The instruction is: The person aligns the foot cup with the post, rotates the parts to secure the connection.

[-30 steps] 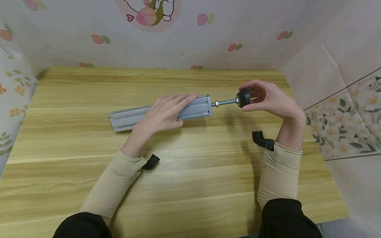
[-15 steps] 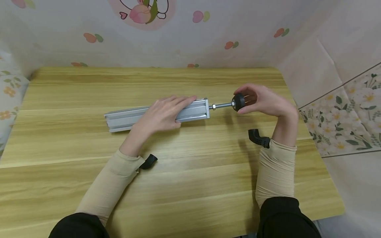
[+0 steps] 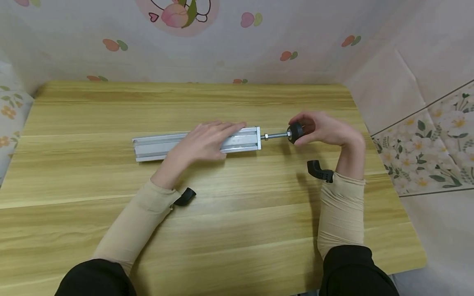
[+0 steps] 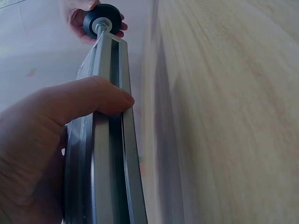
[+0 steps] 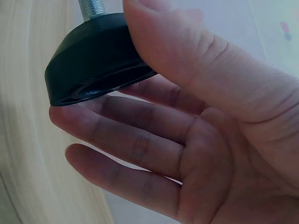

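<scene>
A slotted aluminium profile [image 3: 240,139] lies crosswise in the head view. My left hand [image 3: 201,142] grips it from above, and in the left wrist view the thumb [image 4: 100,95] presses along its slotted side. From the profile's right end a threaded rod [image 3: 277,135] with a nut [image 3: 265,137] sticks out. At the rod's tip sits a round black levelling foot [image 3: 295,132]. The thumb and fingers of my right hand [image 3: 322,128] pinch this foot by its rim. In the right wrist view the foot [image 5: 88,60] shows its hollow underside, with the lower fingers apart from it.
Beneath is a wood-grain table [image 3: 237,230], its back edge against a patterned cloth [image 3: 222,41]. A floral panel [image 3: 426,148] hangs at the right. Black curved wrist mounts [image 3: 319,172] protrude from both beige sleeves [image 3: 342,213].
The profile has levelled out, its right end coming nearer to me. My right hand has moved slightly left and down with the foot still pinched. The head view has shifted a little.
</scene>
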The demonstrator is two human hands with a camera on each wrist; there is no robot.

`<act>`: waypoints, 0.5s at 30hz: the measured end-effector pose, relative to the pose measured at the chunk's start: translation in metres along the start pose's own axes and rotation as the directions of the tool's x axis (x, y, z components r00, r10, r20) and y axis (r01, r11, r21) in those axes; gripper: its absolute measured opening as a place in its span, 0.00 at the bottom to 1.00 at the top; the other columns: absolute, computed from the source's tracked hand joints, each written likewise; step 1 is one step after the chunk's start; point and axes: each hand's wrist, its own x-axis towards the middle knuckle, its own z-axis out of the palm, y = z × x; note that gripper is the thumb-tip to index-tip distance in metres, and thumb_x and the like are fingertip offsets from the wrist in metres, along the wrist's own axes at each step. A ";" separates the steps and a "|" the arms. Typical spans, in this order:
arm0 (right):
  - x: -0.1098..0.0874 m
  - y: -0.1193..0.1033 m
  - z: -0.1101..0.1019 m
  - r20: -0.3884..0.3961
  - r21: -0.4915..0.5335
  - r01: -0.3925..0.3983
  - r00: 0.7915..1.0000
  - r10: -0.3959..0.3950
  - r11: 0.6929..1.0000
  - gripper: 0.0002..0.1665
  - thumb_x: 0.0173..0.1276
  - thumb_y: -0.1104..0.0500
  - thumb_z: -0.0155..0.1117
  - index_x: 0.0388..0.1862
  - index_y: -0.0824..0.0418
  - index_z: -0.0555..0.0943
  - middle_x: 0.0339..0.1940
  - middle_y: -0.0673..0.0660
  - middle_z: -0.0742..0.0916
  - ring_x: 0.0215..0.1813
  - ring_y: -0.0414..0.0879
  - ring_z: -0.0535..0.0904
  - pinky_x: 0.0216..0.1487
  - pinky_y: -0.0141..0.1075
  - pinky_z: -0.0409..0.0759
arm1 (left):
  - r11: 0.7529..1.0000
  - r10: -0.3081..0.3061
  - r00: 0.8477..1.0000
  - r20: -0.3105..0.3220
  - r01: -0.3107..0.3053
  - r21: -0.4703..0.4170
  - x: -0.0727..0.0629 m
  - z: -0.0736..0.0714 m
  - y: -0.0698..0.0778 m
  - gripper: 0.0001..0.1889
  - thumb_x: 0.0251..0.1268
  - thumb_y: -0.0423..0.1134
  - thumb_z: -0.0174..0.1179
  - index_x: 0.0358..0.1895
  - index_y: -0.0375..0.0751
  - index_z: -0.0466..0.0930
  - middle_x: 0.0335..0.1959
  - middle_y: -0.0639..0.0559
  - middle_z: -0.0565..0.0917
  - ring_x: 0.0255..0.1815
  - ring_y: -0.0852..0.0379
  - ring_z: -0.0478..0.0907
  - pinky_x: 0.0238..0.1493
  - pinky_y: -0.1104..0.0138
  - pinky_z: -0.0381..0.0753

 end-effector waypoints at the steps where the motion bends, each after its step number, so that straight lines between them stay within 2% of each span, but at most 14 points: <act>1: 0.001 0.002 0.000 0.006 0.002 -0.002 1.000 0.002 1.000 0.37 0.66 0.59 0.75 0.71 0.64 0.71 0.62 0.63 0.84 0.61 0.56 0.83 0.51 0.26 0.80 | 1.000 -0.002 1.000 0.007 0.002 -0.003 0.000 0.000 0.000 0.49 0.55 0.37 0.69 0.82 0.54 0.56 0.75 0.45 0.74 0.73 0.40 0.74 0.52 0.50 0.86; 6: 0.005 0.006 0.001 0.046 0.001 -0.019 0.999 0.019 1.000 0.35 0.66 0.59 0.74 0.70 0.63 0.72 0.61 0.62 0.85 0.59 0.53 0.83 0.52 0.27 0.80 | 1.000 -0.007 0.999 0.037 0.008 -0.022 0.002 0.000 -0.002 0.49 0.55 0.39 0.70 0.82 0.53 0.57 0.74 0.42 0.74 0.74 0.39 0.73 0.58 0.46 0.84; 15: 0.008 0.012 0.002 0.107 0.004 -0.032 0.994 0.032 0.999 0.34 0.69 0.56 0.72 0.70 0.63 0.71 0.61 0.63 0.84 0.62 0.54 0.81 0.55 0.29 0.78 | 0.999 -0.014 0.997 0.073 0.018 -0.049 0.004 0.003 -0.006 0.47 0.57 0.42 0.69 0.82 0.53 0.57 0.74 0.40 0.74 0.75 0.38 0.72 0.68 0.41 0.77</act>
